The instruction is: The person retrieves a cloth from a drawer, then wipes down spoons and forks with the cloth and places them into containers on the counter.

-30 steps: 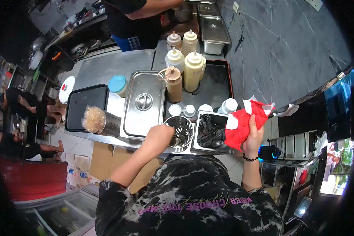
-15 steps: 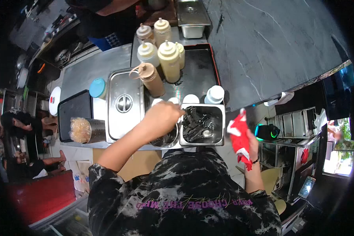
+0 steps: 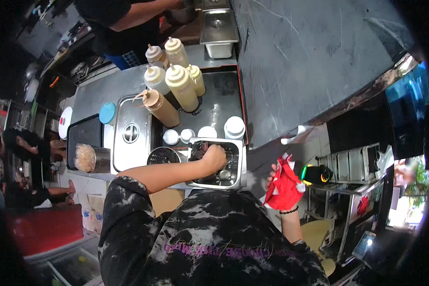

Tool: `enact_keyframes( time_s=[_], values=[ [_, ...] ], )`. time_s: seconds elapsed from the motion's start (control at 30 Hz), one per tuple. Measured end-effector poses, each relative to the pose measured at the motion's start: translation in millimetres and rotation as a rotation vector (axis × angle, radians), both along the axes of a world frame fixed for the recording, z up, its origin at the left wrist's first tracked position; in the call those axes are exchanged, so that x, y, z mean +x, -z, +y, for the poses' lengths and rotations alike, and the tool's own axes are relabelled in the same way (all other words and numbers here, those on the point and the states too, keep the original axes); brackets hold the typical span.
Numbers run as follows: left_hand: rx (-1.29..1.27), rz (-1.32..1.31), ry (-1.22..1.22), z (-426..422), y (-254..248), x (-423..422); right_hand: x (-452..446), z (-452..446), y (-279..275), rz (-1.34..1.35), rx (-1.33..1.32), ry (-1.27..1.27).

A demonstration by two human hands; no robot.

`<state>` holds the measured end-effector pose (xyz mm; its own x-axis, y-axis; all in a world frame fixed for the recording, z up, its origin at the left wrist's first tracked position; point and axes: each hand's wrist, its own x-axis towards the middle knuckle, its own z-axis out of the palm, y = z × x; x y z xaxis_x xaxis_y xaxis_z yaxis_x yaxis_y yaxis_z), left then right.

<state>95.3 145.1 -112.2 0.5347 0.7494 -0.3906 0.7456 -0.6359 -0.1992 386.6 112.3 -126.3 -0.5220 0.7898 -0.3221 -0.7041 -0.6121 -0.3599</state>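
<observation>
My left hand reaches down into a rectangular metal pan at the counter's front edge. Its fingers are curled closed, and what they grip is hidden. Dark pieces lie around it in the pan, too jumbled to name. Just left of the pan stands a round dark perforated holder, partly behind my left forearm. Off the counter to the right, my right hand is closed around a bunched red and white cloth, which covers most of the palm.
Several squeeze bottles stand on a black tray behind the pan, with white-capped containers nearer. To the left are a lidded steel pan, a black tray and a metal cup. Another person's arm is at the far side.
My left hand has moved from over the round holder into the rectangular pan. The red cloth, which hung long, is now bunched up in my right hand. The view has shifted.
</observation>
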Motion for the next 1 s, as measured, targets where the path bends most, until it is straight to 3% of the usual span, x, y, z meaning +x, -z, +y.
enact_keyframes(
  time_s=[0.1, 0.27, 0.4, 0.6, 0.67, 0.87, 0.97, 1.0],
  values=[
    [0.05, 0.027, -0.106, 0.4, 17.8, 8.0, 7.6, 5.1, 7.5, 0.068, -0.043, -0.032],
    [-0.152, 0.212, -0.334, 7.2, 19.1, 23.2, 18.4, 17.8, 19.0, 0.101, -0.158, -0.152],
    [-0.361, 0.296, -0.486, 14.1, -12.6, 24.9, 10.7, 27.0, -10.4, 0.072, -0.105, -0.189],
    [-0.394, 0.262, -0.653, 15.3, -49.7, 16.0, 10.9, 48.2, -11.9, 0.126, -0.11, -0.267],
    [-0.285, 0.183, -0.725, 10.4, -57.7, 6.9, 1.0, 50.9, -33.2, 0.034, -0.17, -0.251],
    [-0.173, 0.053, -0.704, -17.7, -103.1, -20.6, 0.1, 53.2, -3.5, -0.01, -0.204, -0.483],
    [-0.11, -0.282, -0.875, -41.4, -112.6, -40.6, -13.9, 50.4, -29.3, -0.128, -0.083, -0.566],
    [-0.11, -0.278, -0.876, -48.5, -116.0, -44.5, -17.3, 49.0, -30.7, -0.164, -0.053, -0.584]
  ],
)
